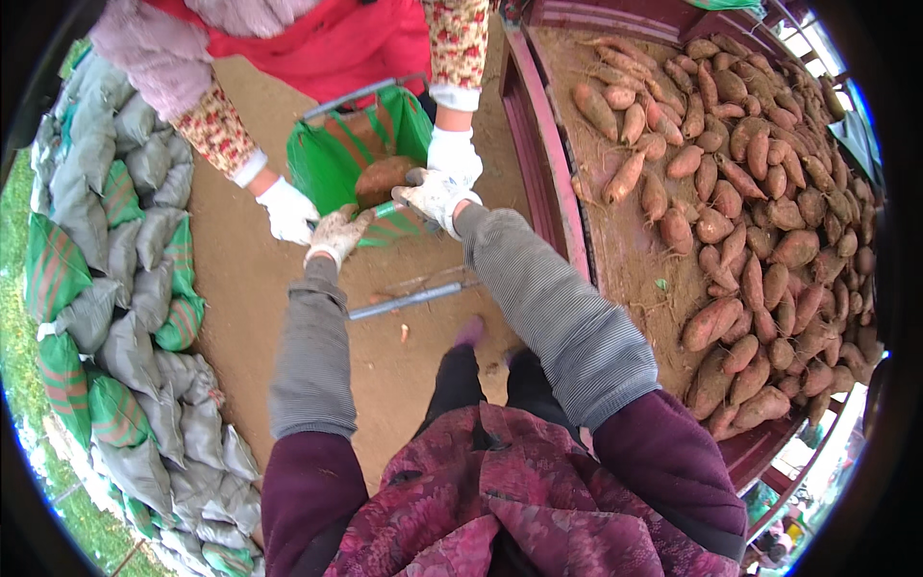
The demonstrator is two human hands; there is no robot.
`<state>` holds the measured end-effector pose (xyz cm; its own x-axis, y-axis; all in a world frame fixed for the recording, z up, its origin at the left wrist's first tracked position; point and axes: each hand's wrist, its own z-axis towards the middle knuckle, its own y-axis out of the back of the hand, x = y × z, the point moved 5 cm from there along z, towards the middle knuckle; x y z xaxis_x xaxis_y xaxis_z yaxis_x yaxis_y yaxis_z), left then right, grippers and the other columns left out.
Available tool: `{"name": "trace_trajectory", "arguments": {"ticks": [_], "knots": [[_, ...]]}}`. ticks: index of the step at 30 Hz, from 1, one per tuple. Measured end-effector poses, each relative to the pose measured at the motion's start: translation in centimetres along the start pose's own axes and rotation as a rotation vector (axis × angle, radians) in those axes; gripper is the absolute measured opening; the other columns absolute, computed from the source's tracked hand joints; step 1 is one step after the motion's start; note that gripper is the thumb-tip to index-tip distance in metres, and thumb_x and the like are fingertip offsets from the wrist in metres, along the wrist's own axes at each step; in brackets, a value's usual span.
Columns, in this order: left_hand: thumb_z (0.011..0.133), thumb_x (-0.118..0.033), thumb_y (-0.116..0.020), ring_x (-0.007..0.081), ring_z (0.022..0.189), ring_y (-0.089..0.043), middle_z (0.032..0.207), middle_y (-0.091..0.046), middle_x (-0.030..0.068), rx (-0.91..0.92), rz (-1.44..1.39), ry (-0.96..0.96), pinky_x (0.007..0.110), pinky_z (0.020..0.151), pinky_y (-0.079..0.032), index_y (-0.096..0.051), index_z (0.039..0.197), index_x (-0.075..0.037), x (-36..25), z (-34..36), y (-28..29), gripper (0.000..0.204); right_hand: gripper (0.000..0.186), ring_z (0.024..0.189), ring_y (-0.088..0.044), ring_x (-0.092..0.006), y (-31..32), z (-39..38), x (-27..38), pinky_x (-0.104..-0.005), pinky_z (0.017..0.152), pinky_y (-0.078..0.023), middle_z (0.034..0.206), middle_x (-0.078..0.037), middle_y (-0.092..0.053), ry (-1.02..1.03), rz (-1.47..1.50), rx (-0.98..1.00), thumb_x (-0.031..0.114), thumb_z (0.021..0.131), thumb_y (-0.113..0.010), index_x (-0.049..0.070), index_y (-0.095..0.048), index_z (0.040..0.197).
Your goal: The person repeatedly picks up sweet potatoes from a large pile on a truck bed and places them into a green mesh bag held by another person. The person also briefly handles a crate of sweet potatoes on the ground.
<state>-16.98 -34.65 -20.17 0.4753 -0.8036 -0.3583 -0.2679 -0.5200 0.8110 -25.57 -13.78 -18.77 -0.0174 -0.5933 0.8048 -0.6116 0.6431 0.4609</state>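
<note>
In front of me a green woven bag with reddish-brown stripes (pixel 315 165) is held with its mouth spread. A large sweet potato (pixel 385 180) shows inside it. My left hand (pixel 336 234), in a soiled white glove, is closed on the near left part of the bag's rim. At the near right corner my right hand (pixel 431 197), also gloved, grips the rim. Between my hands the near edge runs as a green band. A co-worker's gloved hands are close to mine: one (pixel 288 210) beside my left, the other (pixel 454 157) just beyond my right.
A metal stand (pixel 409 300) shows around the bag, its lower bar near my feet. On the right a reddish truck bed (pixel 548 144) carries a heap of sweet potatoes (pixel 760 221). Filled grey and green sacks (pixel 125 288) are stacked along the left. The co-worker stands opposite.
</note>
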Motion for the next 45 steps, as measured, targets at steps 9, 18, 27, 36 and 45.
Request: {"name": "trace_trajectory", "arguments": {"ticks": [9, 18, 27, 36, 45], "knots": [[0.09, -0.024, -0.062, 0.0376, 0.119, -0.061, 0.126, -0.064, 0.0218, 0.184, 0.255, -0.208, 0.047, 0.102, -0.048, -0.06, 0.13, -0.008, -0.8, -5.1, 1.1, 0.042, 0.03, 0.104, -0.068, -0.0361, -1.2, -3.7, 0.3, -0.0479, 0.086, -0.054, 0.11, -0.022, -0.068, 0.426, -0.923, 0.3, 0.013, 0.085, -0.06, 0.006, -0.067, 0.113], [0.091, -0.022, -0.058, 0.0406, 0.118, -0.06, 0.127, -0.062, 0.0241, 0.155, 0.27, -0.268, 0.05, 0.101, -0.047, -0.057, 0.133, -0.005, 3.0, -9.4, -1.2, 0.046, 0.022, 0.089, -0.072, -0.0395, -3.0, -8.3, -1.0, -0.0483, 0.075, -0.057, 0.092, -0.023, -0.072, 0.434, -0.802, 0.238, 0.015, 0.088, -0.055, 0.0, -0.07, 0.092], [0.081, -0.021, -0.072, 0.0359, 0.105, -0.067, 0.141, -0.053, 0.0196, -0.42, 0.014, -0.389, 0.044, 0.076, -0.058, -0.054, 0.136, -0.009, 3.7, -23.5, -4.8, 0.06, 0.055, 0.11, -0.064, -0.0368, -2.1, -21.9, -2.7, -0.0493, 0.087, -0.054, 0.138, -0.019, -0.054, 0.653, -0.672, -0.053, 0.036, 0.085, -0.071, 0.007, -0.058, 0.129], [0.087, -0.056, -0.064, 0.0402, 0.126, -0.058, 0.136, -0.061, 0.0245, 0.618, 0.056, 0.215, 0.047, 0.105, -0.047, -0.059, 0.139, -0.01, 21.8, -42.7, -25.4, 0.069, 0.056, 0.114, -0.064, -0.0395, -5.7, -32.5, -14.8, -0.0451, 0.099, -0.051, 0.125, -0.021, -0.065, 0.01, -0.653, 0.48, 0.045, 0.087, -0.07, 0.011, -0.061, 0.131], [0.084, -0.049, -0.071, 0.0354, 0.114, -0.067, 0.12, -0.07, 0.0237, 0.282, -0.48, 0.619, 0.042, 0.099, -0.052, -0.067, 0.129, -0.009, 25.2, -56.9, -32.6, 0.061, 0.053, 0.106, -0.068, -0.0381, -5.3, -35.2, -18.8, -0.0454, 0.093, -0.054, 0.11, -0.023, -0.071, 0.033, -0.693, 0.561, 0.045, 0.086, -0.069, 0.008, -0.066, 0.124]]}}
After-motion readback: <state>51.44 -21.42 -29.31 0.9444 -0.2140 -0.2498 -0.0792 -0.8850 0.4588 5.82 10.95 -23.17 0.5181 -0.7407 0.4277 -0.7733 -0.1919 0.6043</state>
